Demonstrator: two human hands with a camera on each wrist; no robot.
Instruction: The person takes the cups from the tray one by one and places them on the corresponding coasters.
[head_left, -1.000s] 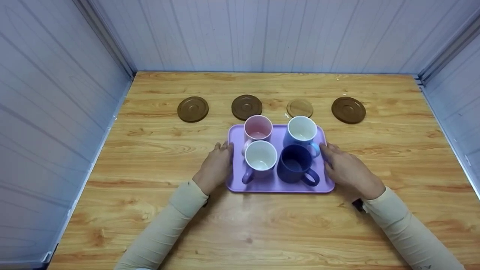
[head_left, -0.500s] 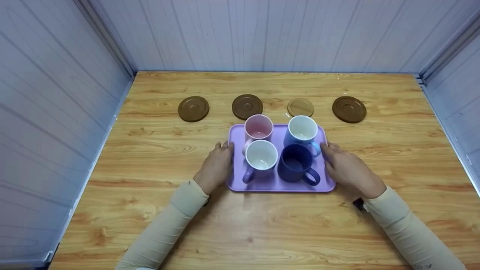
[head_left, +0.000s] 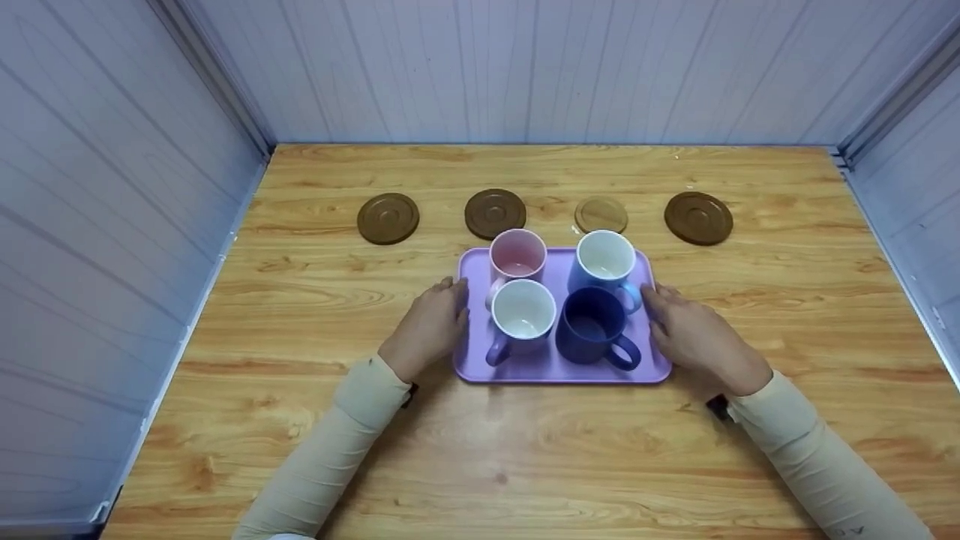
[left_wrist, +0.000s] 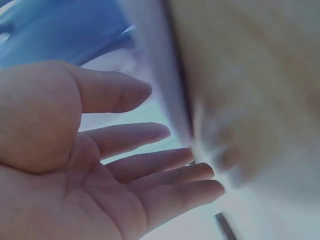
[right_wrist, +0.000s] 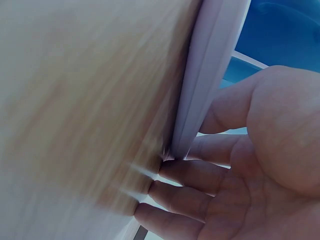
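Note:
A purple tray (head_left: 480, 371) lies on the table with several mugs upright on it. They are a pink mug (head_left: 517, 259), a white-lined mug with a purple handle (head_left: 523, 315), a light-blue mug (head_left: 603, 262) and a dark blue mug (head_left: 592, 326). My left hand (head_left: 425, 326) is beside the tray's left edge; in the left wrist view its fingers (left_wrist: 165, 170) are extended and spread from the thumb, fingertips near the rim. My right hand (head_left: 697, 337) holds the tray's right edge, thumb at the rim and fingertips low by the table in the right wrist view.
Behind the tray, a row of round wooden coasters lies on the table: a brown coaster (head_left: 388, 218) at left, another brown coaster (head_left: 495, 214), a lighter coaster (head_left: 601, 215), and a dark coaster (head_left: 698, 218) at right. Pale walls (head_left: 495, 67) enclose the table's back and sides.
My left hand has shifted slightly left and its fingers have loosened from the tray's edge. The right hand, tray and mugs stay in nearly the same place.

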